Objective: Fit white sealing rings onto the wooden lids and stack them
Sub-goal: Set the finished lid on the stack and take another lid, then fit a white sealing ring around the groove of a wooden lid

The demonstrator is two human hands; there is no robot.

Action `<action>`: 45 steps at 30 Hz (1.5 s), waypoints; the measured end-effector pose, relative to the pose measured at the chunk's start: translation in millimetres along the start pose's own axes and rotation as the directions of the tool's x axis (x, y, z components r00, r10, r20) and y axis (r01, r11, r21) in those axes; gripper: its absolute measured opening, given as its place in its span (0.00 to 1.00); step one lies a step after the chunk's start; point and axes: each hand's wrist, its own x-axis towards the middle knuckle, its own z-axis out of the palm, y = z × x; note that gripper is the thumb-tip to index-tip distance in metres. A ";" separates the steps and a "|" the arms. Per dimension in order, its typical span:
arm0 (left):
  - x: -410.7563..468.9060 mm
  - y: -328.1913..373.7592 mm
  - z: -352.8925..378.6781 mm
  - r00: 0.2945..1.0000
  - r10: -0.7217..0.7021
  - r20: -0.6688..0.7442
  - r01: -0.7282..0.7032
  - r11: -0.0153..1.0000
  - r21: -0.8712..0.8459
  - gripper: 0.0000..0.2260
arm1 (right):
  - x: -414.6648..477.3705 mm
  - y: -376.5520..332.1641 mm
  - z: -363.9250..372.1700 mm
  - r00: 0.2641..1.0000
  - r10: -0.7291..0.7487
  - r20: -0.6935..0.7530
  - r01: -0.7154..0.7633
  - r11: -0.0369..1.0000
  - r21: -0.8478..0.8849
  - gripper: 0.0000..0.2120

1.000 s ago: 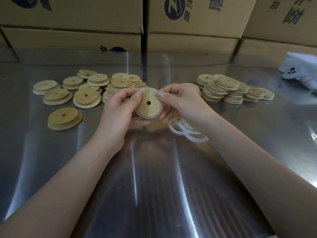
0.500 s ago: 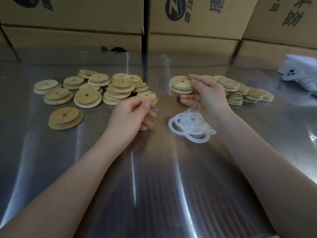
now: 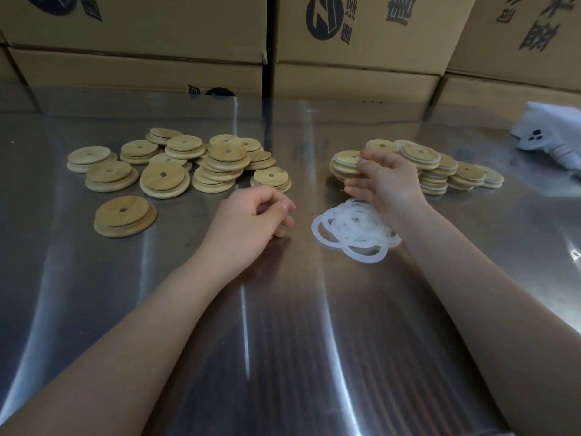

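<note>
While the right hand (image 3: 385, 180) reaches to a low stack of finished lids (image 3: 344, 165) towards the far right of the steel worktop (image 3: 283, 357), its bent fingertips (image 3: 364, 162) touch the top lid, which shows a thin white rim. The thumb is hidden, so it cannot be told whether the hand pinches that lid or only presses it level on the stack.

The left hand (image 3: 251, 218) rests near the middle of the worktop. Its fingers are loosely curled and hold nothing, and it looks ready to fetch the next lid.

More finished stacks (image 3: 440, 168) overlap in a row running towards the right edge. A heap of bare wooden lids (image 3: 220, 165), each with a small centre hole, spreads across the far left. Two more bare lids (image 3: 125, 215) lie stacked a little apart, closer to the left edge.

A tangle of white rings (image 3: 352, 229) sits between the two hands, just beside the right wrist.

This layout seems chosen for flow: bare lids by the left hand, rings in the centre where both hands meet, done work on the right.

Cardboard boxes (image 3: 361, 42) stand along the far edge, and a white bundle (image 3: 550, 136) lies at the far right corner.
</note>
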 end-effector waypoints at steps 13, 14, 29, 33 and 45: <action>0.3 -1.6 1.0 1.000 0.018 0.012 -0.019 0.999 0.049 0.07 | 5.7 9.1 -2.9 0.955 -0.295 0.039 0.260 0.764 -0.591 0.16; 0.2 -1.7 1.0 1.000 0.021 0.012 -0.021 0.998 0.051 0.07 | 4.7 8.7 -2.2 0.952 -0.300 0.055 0.269 0.741 -0.615 0.17; 3.4 -2.8 -0.1 0.995 -0.021 -0.101 0.019 1.000 -0.012 0.10 | -16.8 6.6 20.2 0.797 -0.506 0.329 0.570 0.451 -0.687 0.16; 6.4 -4.9 0.1 0.982 -0.099 -0.163 0.078 0.988 -0.131 0.11 | -36.2 17.0 40.0 0.657 -0.415 0.630 0.754 0.370 -0.542 0.17; 5.9 -0.7 -2.9 0.962 -0.152 -0.227 0.113 0.978 -0.176 0.10 | -40.5 24.9 46.0 0.650 -0.156 0.743 0.750 0.283 -0.597 0.15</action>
